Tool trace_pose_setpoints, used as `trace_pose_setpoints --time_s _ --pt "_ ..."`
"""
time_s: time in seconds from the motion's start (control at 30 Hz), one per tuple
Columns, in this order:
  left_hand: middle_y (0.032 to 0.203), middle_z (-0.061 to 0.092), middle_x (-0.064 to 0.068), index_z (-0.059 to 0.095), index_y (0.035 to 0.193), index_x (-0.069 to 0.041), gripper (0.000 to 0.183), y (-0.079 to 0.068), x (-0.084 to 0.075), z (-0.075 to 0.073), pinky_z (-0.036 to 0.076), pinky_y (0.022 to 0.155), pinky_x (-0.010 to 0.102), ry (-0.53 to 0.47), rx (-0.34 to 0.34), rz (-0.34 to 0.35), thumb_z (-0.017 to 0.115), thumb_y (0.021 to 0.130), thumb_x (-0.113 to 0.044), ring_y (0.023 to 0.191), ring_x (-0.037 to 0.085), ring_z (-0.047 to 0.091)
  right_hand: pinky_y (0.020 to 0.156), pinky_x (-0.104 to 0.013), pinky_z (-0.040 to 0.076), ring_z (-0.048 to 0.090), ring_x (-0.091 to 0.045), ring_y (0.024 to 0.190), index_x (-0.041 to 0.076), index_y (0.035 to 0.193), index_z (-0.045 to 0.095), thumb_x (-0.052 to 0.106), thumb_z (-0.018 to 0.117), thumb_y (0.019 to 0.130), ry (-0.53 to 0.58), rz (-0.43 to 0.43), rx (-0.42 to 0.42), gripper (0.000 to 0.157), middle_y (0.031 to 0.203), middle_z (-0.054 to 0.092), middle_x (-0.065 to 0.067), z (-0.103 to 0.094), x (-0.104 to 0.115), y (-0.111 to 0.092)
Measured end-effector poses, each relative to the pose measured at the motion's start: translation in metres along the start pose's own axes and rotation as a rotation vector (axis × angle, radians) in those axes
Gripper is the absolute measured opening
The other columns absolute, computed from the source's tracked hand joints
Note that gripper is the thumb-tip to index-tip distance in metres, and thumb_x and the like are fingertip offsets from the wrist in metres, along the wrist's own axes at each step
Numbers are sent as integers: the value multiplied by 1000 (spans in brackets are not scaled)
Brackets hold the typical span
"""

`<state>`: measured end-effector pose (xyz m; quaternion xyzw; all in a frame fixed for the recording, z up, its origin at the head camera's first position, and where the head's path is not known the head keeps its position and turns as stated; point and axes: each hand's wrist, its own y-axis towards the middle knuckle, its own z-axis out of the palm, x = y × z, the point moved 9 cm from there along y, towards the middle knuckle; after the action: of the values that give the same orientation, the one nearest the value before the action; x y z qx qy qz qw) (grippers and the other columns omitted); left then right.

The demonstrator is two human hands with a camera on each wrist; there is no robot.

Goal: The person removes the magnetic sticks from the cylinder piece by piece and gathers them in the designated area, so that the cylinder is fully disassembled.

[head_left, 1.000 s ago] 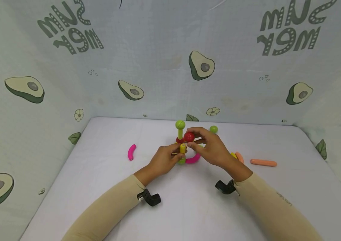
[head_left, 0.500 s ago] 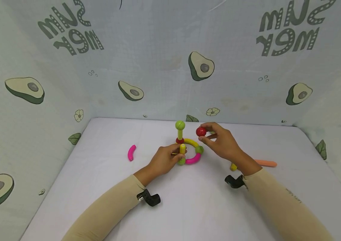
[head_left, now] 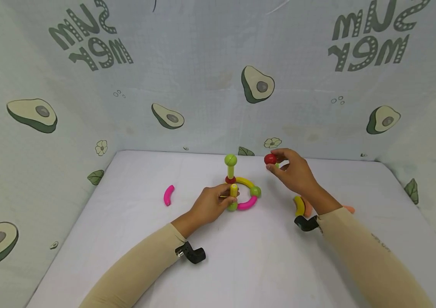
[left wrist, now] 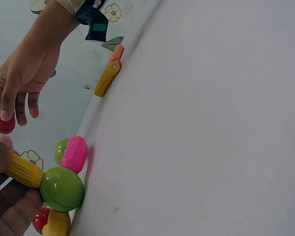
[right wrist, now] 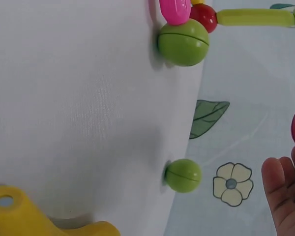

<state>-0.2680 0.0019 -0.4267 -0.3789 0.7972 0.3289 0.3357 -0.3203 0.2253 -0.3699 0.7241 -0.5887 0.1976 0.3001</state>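
My left hand (head_left: 212,204) pinches an upright yellow rod (head_left: 234,190), which joins a green ball (left wrist: 62,189) at its lower end. That ball is one corner of a ring of toy pieces, with a magenta curved piece (head_left: 246,204), another green ball (head_left: 255,191) and a yellow curved piece (head_left: 245,182). From a red ball (head_left: 230,180) at the ring's far left corner rises a light green rod (head_left: 231,172), topped by a green ball (head_left: 231,160). My right hand (head_left: 295,175) holds a separate red ball (head_left: 269,159) between thumb and fingers, raised near the table's back edge.
A loose green ball (right wrist: 183,175) sits by the back edge, partly behind the right hand in the head view. Yellow (head_left: 299,206) and orange (head_left: 307,208) curved pieces lie below the right forearm, which covers most of an orange stick (head_left: 349,209). A pink curved piece (head_left: 168,195) lies left.
My right hand has carried the red ball away from the ring, to the right and toward the back edge. The left hand keeps its place on the yellow rod.
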Motion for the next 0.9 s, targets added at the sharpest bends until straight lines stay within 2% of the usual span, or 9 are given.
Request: trace_pose_setpoints --time_s 0.33,0.47,0.67,0.9 --pt "115 74 7 66 124 -2 32 0 -1 -1 53 90 21 2 4 -10 73 96 -15 108 17 71 92 -52 51 55 -40 113 2 143 50 24 70 99 -28 129 -50 53 129 60 -21 -10 -31 8" --pt "114 74 6 66 124 -3 31 0 -1 -1 53 89 20 0 6 -13 73 95 -14 108 17 71 94 -55 50 53 -42 118 0 143 49 26 69 100 -39 169 -65 54 131 58 -23 -12 -44 10" --pt "115 75 6 66 123 -4 30 0 -1 -2 54 90 22 4 1 -8 73 96 -14 109 18 71 100 -56 48 49 -41 125 -2 143 47 26 67 101 -16 253 -50 54 133 55 -24 -11 -59 14" --pt "114 75 6 67 123 -3 31 1 0 -2 54 90 22 -3 6 -15 73 95 -14 110 18 71 101 -55 47 48 -42 122 -3 141 48 25 65 102 -26 333 -23 52 132 55 -26 -5 -73 18"
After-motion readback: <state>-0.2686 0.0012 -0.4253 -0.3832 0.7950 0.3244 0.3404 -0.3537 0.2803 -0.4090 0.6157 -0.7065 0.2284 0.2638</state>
